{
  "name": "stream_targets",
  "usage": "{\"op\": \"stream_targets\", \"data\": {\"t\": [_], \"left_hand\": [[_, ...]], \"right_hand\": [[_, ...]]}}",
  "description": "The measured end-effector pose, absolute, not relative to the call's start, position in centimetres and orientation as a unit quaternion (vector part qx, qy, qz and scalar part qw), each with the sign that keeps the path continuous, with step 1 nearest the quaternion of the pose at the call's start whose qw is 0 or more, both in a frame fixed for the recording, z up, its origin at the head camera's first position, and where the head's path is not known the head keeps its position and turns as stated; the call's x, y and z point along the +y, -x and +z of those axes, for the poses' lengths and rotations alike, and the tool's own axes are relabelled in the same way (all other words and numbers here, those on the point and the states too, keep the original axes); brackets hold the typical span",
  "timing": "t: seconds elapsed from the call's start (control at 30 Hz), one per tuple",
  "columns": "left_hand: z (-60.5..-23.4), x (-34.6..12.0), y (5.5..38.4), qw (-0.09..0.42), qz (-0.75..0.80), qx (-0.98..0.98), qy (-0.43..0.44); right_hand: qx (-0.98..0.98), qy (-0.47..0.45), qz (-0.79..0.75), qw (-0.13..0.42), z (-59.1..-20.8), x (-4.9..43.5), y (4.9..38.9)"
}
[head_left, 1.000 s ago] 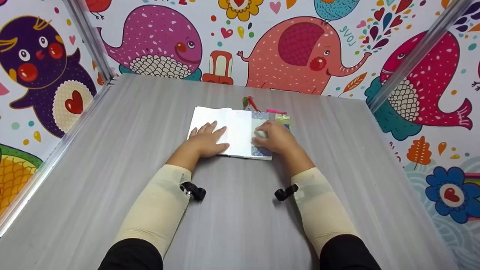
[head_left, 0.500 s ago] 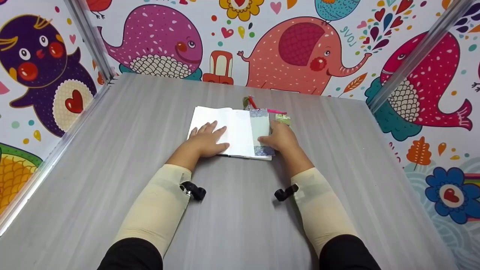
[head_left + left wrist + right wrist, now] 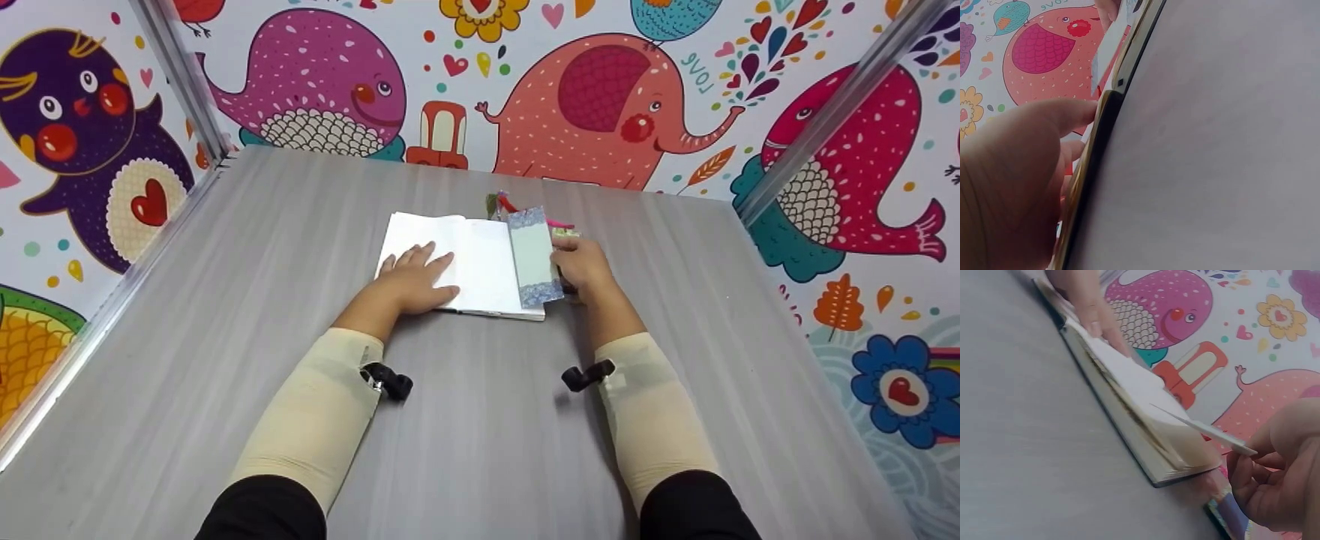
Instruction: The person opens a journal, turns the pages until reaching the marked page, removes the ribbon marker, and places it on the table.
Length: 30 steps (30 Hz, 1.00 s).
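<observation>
An open notebook (image 3: 484, 262) with blank white pages and a dark cover lies on the table. My left hand (image 3: 412, 281) rests flat on its left page, fingers spread. In the right wrist view the fingers of this left hand (image 3: 1086, 306) press the far page. My right hand (image 3: 583, 266) pinches the right edge of a pale green card strip (image 3: 534, 255) with blue patterned ends. The strip is tilted, its right side raised above the right page. In the right wrist view, thumb and finger of the right hand (image 3: 1275, 467) grip the thin strip (image 3: 1207, 430) edge-on.
Behind the notebook lie a red slender item (image 3: 507, 202), a green item (image 3: 491, 204) and a pink stick-like item (image 3: 560, 223). A small green and blue booklet (image 3: 1233, 514) lies partly under my right hand. Patterned panels (image 3: 315, 82) bound the grey table (image 3: 465, 420).
My right hand has shifted from over the strip to its right edge, then moved right. The strip, flat on the page before, is now lifted and slanted. The left hand has stayed still.
</observation>
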State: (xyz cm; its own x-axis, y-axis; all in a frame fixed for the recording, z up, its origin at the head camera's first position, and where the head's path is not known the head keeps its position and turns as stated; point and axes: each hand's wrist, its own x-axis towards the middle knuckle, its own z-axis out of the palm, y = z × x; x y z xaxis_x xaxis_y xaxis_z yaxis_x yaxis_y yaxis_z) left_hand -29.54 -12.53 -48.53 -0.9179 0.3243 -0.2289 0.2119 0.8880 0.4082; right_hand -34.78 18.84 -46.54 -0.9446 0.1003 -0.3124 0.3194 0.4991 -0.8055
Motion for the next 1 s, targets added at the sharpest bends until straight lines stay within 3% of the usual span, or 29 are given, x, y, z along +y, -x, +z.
{"op": "stream_targets", "data": {"t": [0.33,0.57,1.0], "left_hand": [[-48.5,-12.5,29.7,0.149,0.191,0.961,-0.134],[-48.7,-12.5,29.8,0.149,0.187,0.961,-0.135],[-48.7,-12.5,29.7,0.152,0.186,0.961,-0.135]], "right_hand": [[0.839,-0.123,-0.53,0.024,-46.1,22.9,35.7],[0.838,-0.176,-0.516,0.034,-46.3,26.0,36.2],[0.886,-0.156,-0.436,0.013,-47.4,29.0,36.4]]}}
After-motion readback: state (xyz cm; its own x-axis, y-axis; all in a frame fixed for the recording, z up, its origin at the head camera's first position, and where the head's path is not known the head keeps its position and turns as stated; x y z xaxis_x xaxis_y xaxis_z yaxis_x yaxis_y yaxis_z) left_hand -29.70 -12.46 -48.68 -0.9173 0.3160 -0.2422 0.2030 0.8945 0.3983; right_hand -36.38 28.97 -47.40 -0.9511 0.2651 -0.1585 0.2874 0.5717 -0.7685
